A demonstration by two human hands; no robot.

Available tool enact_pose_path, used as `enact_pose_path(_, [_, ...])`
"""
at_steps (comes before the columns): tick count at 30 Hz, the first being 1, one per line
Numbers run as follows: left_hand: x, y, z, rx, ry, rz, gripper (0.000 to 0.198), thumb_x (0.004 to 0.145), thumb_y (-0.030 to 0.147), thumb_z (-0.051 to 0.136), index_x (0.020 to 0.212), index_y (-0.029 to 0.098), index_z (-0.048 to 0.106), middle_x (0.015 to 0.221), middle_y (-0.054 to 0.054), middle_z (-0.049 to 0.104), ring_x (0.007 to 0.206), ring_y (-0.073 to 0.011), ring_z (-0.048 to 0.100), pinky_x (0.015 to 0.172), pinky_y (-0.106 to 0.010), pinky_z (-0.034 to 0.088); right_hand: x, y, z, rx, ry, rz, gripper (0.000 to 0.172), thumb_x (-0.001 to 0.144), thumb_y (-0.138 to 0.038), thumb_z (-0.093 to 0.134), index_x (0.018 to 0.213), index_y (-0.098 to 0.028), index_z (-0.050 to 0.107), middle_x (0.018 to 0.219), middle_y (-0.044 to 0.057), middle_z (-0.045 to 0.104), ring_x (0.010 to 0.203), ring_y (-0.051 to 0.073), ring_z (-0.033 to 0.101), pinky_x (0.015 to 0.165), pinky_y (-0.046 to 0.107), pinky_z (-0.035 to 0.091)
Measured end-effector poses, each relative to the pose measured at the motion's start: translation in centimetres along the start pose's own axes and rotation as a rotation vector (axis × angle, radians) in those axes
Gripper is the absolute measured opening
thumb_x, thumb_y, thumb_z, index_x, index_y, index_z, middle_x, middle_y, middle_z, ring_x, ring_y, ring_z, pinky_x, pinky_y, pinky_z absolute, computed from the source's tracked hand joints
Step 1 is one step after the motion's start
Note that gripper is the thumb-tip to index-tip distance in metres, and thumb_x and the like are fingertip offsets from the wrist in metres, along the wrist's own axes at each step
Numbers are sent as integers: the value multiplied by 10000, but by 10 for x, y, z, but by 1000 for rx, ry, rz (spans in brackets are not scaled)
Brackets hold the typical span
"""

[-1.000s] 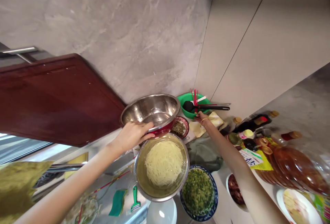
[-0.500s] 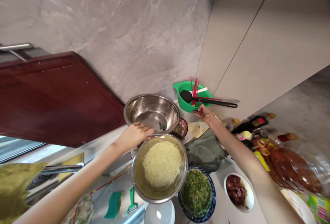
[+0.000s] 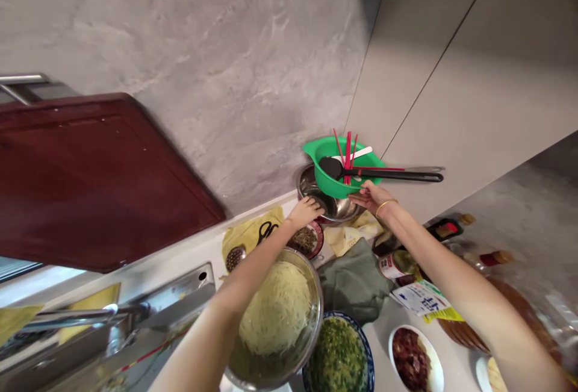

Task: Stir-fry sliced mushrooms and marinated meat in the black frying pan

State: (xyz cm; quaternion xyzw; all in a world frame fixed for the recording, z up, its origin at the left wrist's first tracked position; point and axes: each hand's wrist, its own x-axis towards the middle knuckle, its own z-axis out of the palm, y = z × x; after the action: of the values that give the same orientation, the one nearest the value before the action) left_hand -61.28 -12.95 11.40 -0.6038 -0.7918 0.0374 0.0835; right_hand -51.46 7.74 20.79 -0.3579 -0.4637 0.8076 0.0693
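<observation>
My left hand (image 3: 307, 211) reaches far forward, fingers closed over the near-left rim of a steel basin (image 3: 336, 212) by the wall. My right hand (image 3: 368, 197) grips the near rim of a green plastic basin (image 3: 336, 188), held above the steel one and partly hiding it. The green basin carries a black spatula (image 3: 392, 175), red chopsticks (image 3: 348, 151) and a white utensil (image 3: 362, 153). Below my left forearm stands a steel bowl (image 3: 318, 326) of pale shreds (image 3: 282, 304), partly covered by that arm.
A red-rimmed plate (image 3: 320, 241), scissors (image 3: 266, 230) and a skimmer (image 3: 235, 258) lie near the wall. Closer are a green cloth (image 3: 356, 280), a bowl of chopped greens (image 3: 341, 353) and a dish of dark meat (image 3: 409, 356). Bottles (image 3: 445, 229) line the right; a sink (image 3: 180, 295) is left.
The steel basin has moved right, under the green basin, with my left hand on it. The scissors and skimmer have come into sight. My right hand still grips the green basin.
</observation>
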Motion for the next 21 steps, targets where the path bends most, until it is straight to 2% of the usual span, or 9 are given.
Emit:
enact_pose_path(3, [17,12,29,-32,-7,-71,213,890,162,457,1007,173,634,999,-107,652,1006,-202,543,868,-333,373,14,18,0,-17,57,10,200,799,-116,490,611,-178,464,443,-36,512,522,143,616,617,316,583])
enact_pose_path(6, [13,23,48,-22,13,-164,286,883,134,437,1124,128,591,1149,-167,594,1127,-239,501,951,-383,357,34,43,-1,-38,127,40,196,811,-123,494,626,-180,465,435,-47,499,486,126,596,587,289,577])
enact_pose_path(8, [6,30,54,-14,64,-365,412,866,162,474,1272,92,485,1311,-220,476,1254,-288,402,1033,-447,287,45,60,-1,-52,158,55,189,809,-124,507,633,-180,466,436,-53,495,457,116,579,557,269,567])
enact_pose_path(10, [-1,36,59,-53,79,-646,628,831,244,548,1382,33,331,1406,-275,344,1318,-344,317,1062,-485,248,55,76,-1,-65,185,65,186,802,-126,525,637,-182,462,440,-58,499,435,106,564,534,251,555])
enact_pose_path(12, [-4,40,64,-201,4,-830,801,796,321,596,1414,-26,223,1377,-310,367,1280,-361,378,1029,-452,319,60,88,-2,-75,198,73,190,798,-122,535,638,-186,454,433,-69,492,419,97,552,530,241,551])
enact_pose_path(14, [-5,42,68,-390,-92,-870,822,796,332,587,1424,-22,192,1268,-284,500,1170,-323,509,944,-381,415,63,97,-4,-86,185,87,196,800,-113,534,638,-188,452,428,-71,493,419,94,554,541,237,552])
enact_pose_path(16, [-5,42,71,-497,-126,-870,768,810,284,557,1435,25,195,1184,-237,578,1094,-287,571,890,-341,450,62,104,-7,-104,146,110,201,799,-108,546,633,-184,461,442,-56,519,446,105,580,556,238,554])
enact_pose_path(19, [-4,40,66,-511,-106,-889,723,802,207,535,1429,35,219,1220,-250,553,1142,-292,544,929,-355,431,55,111,-13,-131,49,152,201,774,-127,609,626,-177,482,490,-13,579,517,141,629,585,265,560])
enact_pose_path(21, [-9,38,54,-553,-70,-897,707,797,206,540,1417,30,248,1279,-266,506,1204,-301,496,975,-378,403,45,116,-16,-134,-27,168,200,758,-160,643,624,-174,495,528,15,615,557,157,648,610,291,565])
